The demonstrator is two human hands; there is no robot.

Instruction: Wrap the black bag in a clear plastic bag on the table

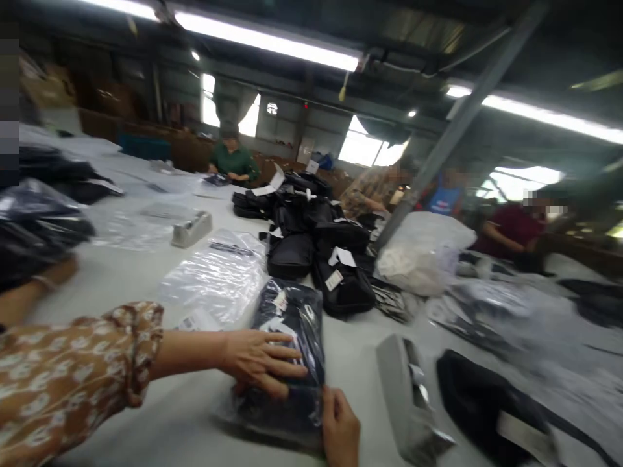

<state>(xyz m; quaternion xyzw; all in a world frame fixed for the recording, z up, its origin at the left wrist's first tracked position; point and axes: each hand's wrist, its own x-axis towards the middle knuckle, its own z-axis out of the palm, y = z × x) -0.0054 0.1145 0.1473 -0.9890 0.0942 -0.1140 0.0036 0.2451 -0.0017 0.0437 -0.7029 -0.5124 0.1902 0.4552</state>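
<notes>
A dark item in a clear plastic bag (292, 415) lies on the white table at the lower middle. My left hand (265, 362) rests on top of it, palm down with its fingers spread. At the bag's right edge is my right hand (339, 425), its fingers curled together on the plastic edge. Just behind sits a stack of flat clear bags (219, 275). To the right of my right hand stands a grey tape dispenser (411, 402).
Black bags with white tags (291, 254) are heaped ahead. Another dispenser (192, 229) stands behind the clear bags. A black bag (491, 408) lies at the right, near plastic-wrapped items. Another person's arm (39, 288) reaches in at the left; several people work farther back.
</notes>
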